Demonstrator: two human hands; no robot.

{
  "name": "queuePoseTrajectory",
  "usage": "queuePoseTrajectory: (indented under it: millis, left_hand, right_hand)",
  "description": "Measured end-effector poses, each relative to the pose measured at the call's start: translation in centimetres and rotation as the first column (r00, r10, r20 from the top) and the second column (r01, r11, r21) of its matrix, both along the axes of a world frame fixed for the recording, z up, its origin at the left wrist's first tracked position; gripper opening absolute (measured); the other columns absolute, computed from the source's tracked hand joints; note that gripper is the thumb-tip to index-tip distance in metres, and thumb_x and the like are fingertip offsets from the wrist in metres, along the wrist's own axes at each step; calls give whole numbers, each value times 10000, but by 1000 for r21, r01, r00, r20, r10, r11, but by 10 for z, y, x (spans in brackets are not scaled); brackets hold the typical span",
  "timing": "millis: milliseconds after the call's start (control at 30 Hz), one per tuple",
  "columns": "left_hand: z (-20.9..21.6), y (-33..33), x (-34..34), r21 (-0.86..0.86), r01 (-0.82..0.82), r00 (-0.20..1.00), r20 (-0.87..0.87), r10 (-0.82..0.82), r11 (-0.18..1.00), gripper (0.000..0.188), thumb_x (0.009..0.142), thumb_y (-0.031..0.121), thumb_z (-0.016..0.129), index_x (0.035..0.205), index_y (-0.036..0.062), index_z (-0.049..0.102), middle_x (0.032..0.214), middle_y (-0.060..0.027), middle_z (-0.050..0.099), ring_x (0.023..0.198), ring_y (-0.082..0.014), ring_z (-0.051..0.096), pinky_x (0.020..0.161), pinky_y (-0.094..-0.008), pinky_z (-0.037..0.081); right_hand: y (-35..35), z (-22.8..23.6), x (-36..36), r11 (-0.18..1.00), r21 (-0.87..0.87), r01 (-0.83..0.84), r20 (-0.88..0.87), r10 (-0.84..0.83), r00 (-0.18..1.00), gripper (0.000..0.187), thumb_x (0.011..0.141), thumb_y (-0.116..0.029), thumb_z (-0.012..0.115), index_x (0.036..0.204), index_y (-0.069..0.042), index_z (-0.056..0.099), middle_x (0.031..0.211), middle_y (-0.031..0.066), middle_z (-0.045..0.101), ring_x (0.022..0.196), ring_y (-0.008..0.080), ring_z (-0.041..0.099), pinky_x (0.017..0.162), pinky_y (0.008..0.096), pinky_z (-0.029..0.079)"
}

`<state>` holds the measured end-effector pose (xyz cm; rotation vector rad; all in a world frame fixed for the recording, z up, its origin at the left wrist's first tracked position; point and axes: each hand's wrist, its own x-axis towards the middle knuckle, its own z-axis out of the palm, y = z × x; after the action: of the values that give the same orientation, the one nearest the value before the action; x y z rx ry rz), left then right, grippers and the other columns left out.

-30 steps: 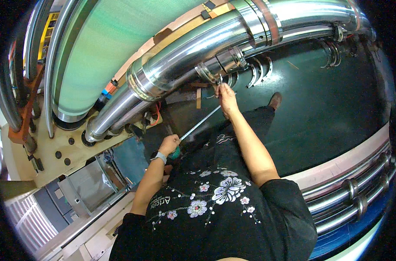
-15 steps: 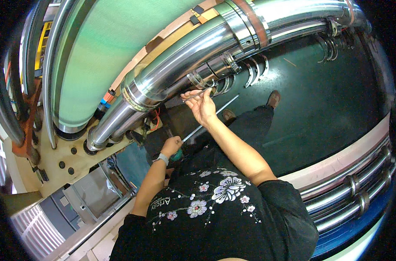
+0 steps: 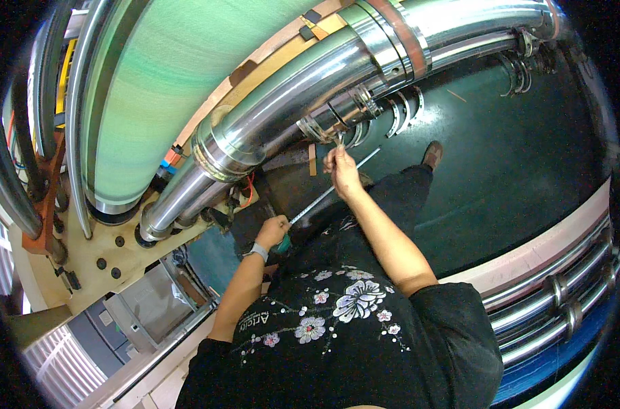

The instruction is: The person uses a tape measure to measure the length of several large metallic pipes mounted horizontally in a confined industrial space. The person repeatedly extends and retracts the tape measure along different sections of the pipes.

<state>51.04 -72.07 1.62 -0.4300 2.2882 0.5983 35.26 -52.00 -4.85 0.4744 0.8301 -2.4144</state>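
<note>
My left hand (image 3: 274,232) is closed around a tape measure, its pale marked blade (image 3: 329,194) drawn out up and to the right over the dark floor. A green part (image 3: 281,245) of it shows below the fingers. Higher up, my right hand (image 3: 344,170) pinches a thin metal hex key (image 3: 339,139), mostly hidden by the fingers. The key's upper end meets the underside of a shiny metal collar (image 3: 315,128) on a slim bar. This bar runs beneath a thick polished roller (image 3: 303,78). Whether the key sits in a screw cannot be made out.
A large green drum (image 3: 180,75) fills the upper left beyond the rollers. Curved metal rings (image 3: 405,112) hang along the bar, to the right of my hand. Steel rails (image 3: 528,300) run at the lower right. A cream machine frame (image 3: 85,266) stands left; my shoe (image 3: 433,154) rests on the floor.
My right hand has moved right and slightly down, turning the hex key from slanting across the palm to upright at the collar. The left hand still holds the tape measure.
</note>
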Motion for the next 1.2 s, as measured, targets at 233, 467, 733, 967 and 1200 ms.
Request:
queuePoseTrajectory:
  millis: [233,467,733,967,1200]
  left_hand:
    - [-16,-8,13,-13,6,999,52,-5,1000,183,745,223,609,749,49,552,642,-112,540,591,-226,526,543,-340,421]
    - [-14,-7,17,15,31,999,-11,-31,999,180,760,218,593,738,42,562,655,-96,558,602,-208,536,548,-341,422]
    - [-3,10,1,36,-43,997,70,41,998,153,769,181,563,779,28,552,712,-172,563,689,-311,550,617,-384,424]
    - [-2,14,0,26,-67,993,97,65,997,139,751,166,578,777,32,552,709,-173,564,679,-309,553,610,-376,428]
    - [-9,14,4,56,-24,999,35,22,998,131,741,161,584,759,35,553,677,-169,558,650,-311,551,593,-378,425]
  right_hand:
    - [31,-24,-21,921,389,-23,-334,164,928,395,892,-405,375,688,-73,439,626,-9,402,592,95,364,572,229,312]
    - [1,-20,-6,989,133,68,-238,-35,971,433,885,-451,340,692,-69,406,622,15,387,590,113,352,596,241,339]
    - [1,-5,-8,984,153,90,-286,-43,957,419,895,-426,325,712,-60,415,631,23,393,607,131,383,661,267,383]
    - [-19,10,-3,969,-156,193,-124,-213,969,403,902,-409,303,749,-56,424,663,45,437,607,156,445,728,336,436]
    - [-19,30,-4,939,-301,167,-3,-176,984,444,890,-437,297,812,-30,459,766,96,525,737,228,550,771,360,445]
